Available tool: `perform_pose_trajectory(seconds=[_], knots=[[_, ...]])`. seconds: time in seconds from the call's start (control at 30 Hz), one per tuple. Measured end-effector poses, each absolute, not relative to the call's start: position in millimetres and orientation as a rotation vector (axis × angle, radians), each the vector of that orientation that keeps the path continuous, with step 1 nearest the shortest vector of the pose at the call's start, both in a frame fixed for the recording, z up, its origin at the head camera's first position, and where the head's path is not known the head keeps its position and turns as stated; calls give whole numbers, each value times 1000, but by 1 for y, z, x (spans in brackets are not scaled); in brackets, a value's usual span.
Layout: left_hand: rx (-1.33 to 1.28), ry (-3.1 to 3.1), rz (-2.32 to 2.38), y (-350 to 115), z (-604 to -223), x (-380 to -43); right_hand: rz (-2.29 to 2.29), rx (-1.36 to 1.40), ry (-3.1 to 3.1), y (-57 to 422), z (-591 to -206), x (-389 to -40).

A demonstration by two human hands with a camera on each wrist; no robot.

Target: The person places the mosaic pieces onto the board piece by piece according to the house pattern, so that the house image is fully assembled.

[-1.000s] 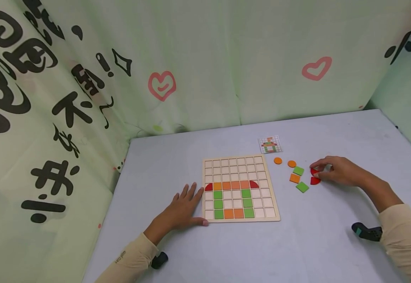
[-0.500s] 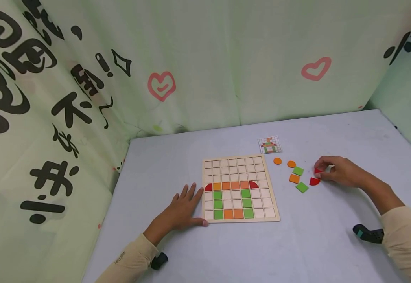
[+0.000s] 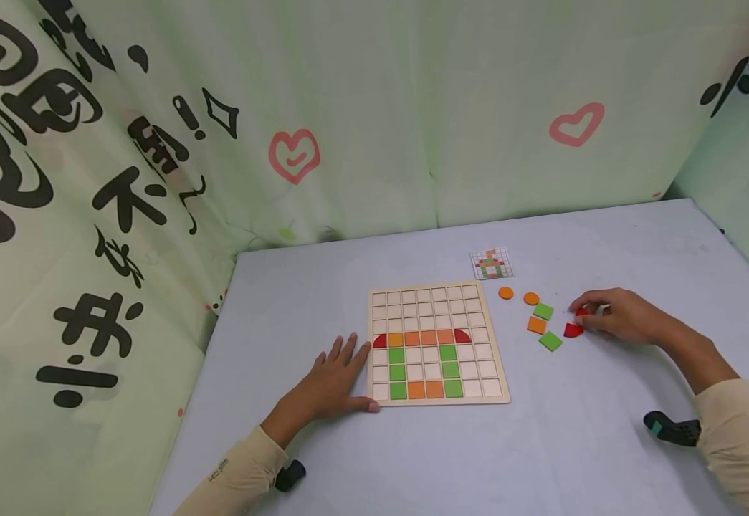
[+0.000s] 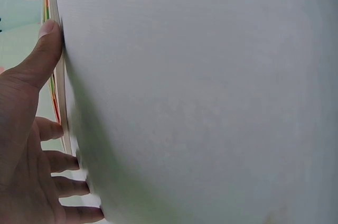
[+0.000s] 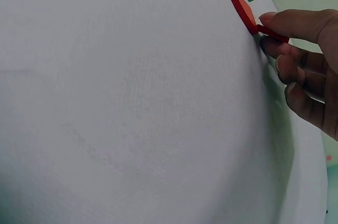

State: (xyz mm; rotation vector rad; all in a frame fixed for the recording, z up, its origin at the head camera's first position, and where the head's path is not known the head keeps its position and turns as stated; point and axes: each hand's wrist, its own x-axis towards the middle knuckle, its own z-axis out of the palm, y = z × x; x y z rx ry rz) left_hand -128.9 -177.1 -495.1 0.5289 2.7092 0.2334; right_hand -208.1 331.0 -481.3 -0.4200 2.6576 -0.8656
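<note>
A wooden grid board [image 3: 504,373] lies on the table, bearing a pattern of red, orange and green tiles. At its left edge rests my left hand [image 3: 332,387], fingers spread and straight, thumb against the lower left corner. Right of the board, my right hand [image 3: 628,315] pinches a red quarter-round tile [image 5: 273,34] between thumb and index finger, seen best in the right wrist view. That tile is tilted up. Just below it lies a second red quarter-round tile [image 3: 573,330] on the table, its edge close to or touching the held one.
Between the board and my right hand lie two orange discs [image 3: 506,293], two green squares [image 3: 550,341] and an orange square [image 3: 537,325]. A small pattern card [image 3: 492,264] lies behind the board. A printed curtain [image 3: 361,143] hangs behind the white table [image 3: 542,459].
My right hand has drawn the upper red tile slightly right, away from the green and orange tiles, and it now shows tilted in the fingers. My left hand has stayed still.
</note>
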Motion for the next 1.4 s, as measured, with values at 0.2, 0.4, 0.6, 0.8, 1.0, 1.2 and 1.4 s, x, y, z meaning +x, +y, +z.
perform_pose_trajectory(seconds=[0.2,0.4,0.6,0.8,1.0,1.2,1.4], knots=[[534,2714,232,-178,-495,-128,-857,-386,2638,332,-481,-208],[541,2716,240,-179,-495,-129,-885,-367,2612,331,-478,-210],[540,2716,244,-179,-496,-128,-954,-372,2598,322,-473,-212],[543,2717,253,-179,-495,-128,-1034,-379,2581,304,-469,-212],[548,2717,236,-179,-495,-129,-1109,-405,2539,279,-468,-215],[545,2709,232,-179,-497,-130,-1132,-452,2516,254,-465,-222],[547,2711,235,-179,-498,-130,-1143,-500,2514,229,-464,-228]])
